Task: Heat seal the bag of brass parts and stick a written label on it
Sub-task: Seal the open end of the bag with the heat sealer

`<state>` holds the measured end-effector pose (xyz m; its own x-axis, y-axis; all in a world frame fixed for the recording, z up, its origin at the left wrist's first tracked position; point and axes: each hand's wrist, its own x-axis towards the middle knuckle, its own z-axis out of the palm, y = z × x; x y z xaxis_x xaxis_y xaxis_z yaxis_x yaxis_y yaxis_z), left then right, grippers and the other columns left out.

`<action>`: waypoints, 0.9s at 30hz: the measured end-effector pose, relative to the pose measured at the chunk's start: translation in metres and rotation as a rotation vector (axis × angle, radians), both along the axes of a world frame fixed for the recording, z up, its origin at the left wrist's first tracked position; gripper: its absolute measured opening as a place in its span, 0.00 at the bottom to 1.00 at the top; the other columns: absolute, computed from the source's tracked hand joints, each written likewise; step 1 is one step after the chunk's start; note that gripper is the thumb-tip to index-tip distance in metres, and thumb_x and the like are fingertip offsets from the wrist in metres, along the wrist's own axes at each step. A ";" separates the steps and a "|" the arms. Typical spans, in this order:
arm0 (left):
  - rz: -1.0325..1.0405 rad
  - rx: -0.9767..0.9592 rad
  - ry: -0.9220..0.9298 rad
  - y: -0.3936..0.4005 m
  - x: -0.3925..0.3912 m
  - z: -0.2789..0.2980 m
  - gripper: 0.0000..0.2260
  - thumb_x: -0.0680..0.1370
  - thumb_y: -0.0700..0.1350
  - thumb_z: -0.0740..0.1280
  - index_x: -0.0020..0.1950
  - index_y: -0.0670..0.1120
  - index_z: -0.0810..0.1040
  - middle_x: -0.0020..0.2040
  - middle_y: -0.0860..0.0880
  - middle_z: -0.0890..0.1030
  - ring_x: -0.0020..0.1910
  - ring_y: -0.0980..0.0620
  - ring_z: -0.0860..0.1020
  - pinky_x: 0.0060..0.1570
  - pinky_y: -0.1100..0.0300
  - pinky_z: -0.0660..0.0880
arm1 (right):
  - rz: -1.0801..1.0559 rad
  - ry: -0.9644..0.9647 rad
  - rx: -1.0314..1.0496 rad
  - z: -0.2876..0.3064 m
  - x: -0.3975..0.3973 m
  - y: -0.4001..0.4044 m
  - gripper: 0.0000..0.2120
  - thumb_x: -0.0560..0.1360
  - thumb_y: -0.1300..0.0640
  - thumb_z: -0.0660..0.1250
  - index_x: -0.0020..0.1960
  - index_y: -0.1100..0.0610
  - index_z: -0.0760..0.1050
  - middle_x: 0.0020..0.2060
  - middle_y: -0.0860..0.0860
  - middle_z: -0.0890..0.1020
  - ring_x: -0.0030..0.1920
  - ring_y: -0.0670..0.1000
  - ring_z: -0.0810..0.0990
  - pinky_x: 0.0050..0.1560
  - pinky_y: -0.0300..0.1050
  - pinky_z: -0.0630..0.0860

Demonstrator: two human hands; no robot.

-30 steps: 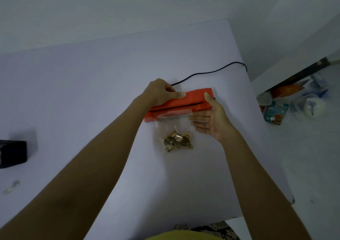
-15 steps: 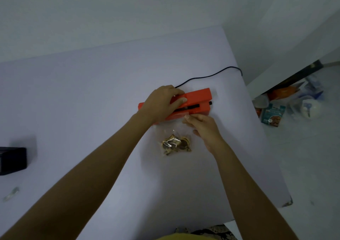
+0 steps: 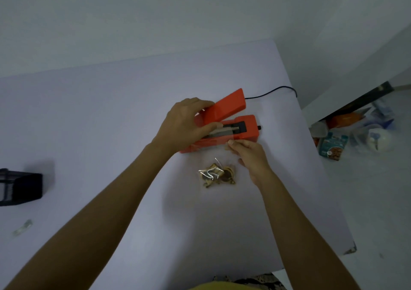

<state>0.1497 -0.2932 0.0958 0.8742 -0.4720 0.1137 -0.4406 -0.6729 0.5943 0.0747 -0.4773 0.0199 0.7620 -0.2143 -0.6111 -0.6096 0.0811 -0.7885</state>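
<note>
An orange heat sealer (image 3: pixel 244 129) lies on the white table (image 3: pixel 111 112), its lid (image 3: pixel 224 107) raised so the grey sealing strip shows. My left hand (image 3: pixel 186 123) grips the sealer's left end, thumb across the strip. A clear plastic bag of brass parts (image 3: pixel 216 174) lies in front of the sealer, its top edge laid over the sealer's base. My right hand (image 3: pixel 249 154) pinches the bag's upper right corner against the sealer's front.
A black cord (image 3: pixel 275 89) runs from the sealer to the table's right edge. A black box (image 3: pixel 20 187) sits at the far left, with a small clear piece (image 3: pixel 22 227) near it. Packets and bags (image 3: pixel 355 134) clutter the floor to the right.
The sealer's lid was pressed shut under my left hand and now stands raised. My right hand has closed onto the bag's top corner.
</note>
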 end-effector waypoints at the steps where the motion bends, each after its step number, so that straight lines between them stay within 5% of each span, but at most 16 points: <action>1: 0.018 -0.033 -0.008 0.004 -0.003 0.002 0.24 0.72 0.57 0.68 0.62 0.44 0.77 0.54 0.48 0.81 0.52 0.50 0.78 0.52 0.60 0.70 | -0.004 0.003 -0.001 -0.001 0.000 0.000 0.03 0.76 0.55 0.69 0.45 0.52 0.81 0.44 0.48 0.86 0.46 0.40 0.81 0.45 0.38 0.71; 9: 0.135 -0.173 -0.063 0.037 -0.015 0.004 0.20 0.74 0.55 0.69 0.60 0.44 0.77 0.53 0.51 0.81 0.52 0.56 0.78 0.55 0.57 0.75 | -0.022 0.004 -0.009 -0.006 -0.001 0.001 0.03 0.76 0.55 0.69 0.47 0.52 0.82 0.46 0.49 0.86 0.49 0.43 0.81 0.46 0.40 0.71; 15: 0.210 -0.297 -0.072 0.061 -0.025 0.003 0.14 0.76 0.52 0.68 0.58 0.47 0.78 0.52 0.64 0.77 0.51 0.67 0.76 0.55 0.72 0.70 | -0.026 0.018 -0.016 -0.008 -0.001 0.001 0.03 0.75 0.54 0.69 0.47 0.52 0.82 0.47 0.49 0.86 0.50 0.45 0.81 0.49 0.42 0.72; 20: 0.265 -0.366 -0.100 0.073 -0.031 -0.006 0.12 0.76 0.50 0.66 0.54 0.43 0.78 0.50 0.60 0.78 0.50 0.60 0.78 0.53 0.64 0.75 | -0.028 0.027 -0.006 -0.007 -0.001 0.002 0.04 0.76 0.55 0.68 0.48 0.53 0.81 0.46 0.49 0.85 0.50 0.44 0.81 0.49 0.43 0.71; 27: 0.273 -0.319 0.042 0.092 -0.043 -0.033 0.23 0.73 0.49 0.64 0.67 0.44 0.70 0.56 0.59 0.76 0.53 0.65 0.76 0.54 0.69 0.73 | -0.033 0.045 0.043 -0.008 -0.001 0.002 0.08 0.75 0.53 0.70 0.52 0.55 0.80 0.47 0.49 0.86 0.52 0.47 0.83 0.51 0.46 0.72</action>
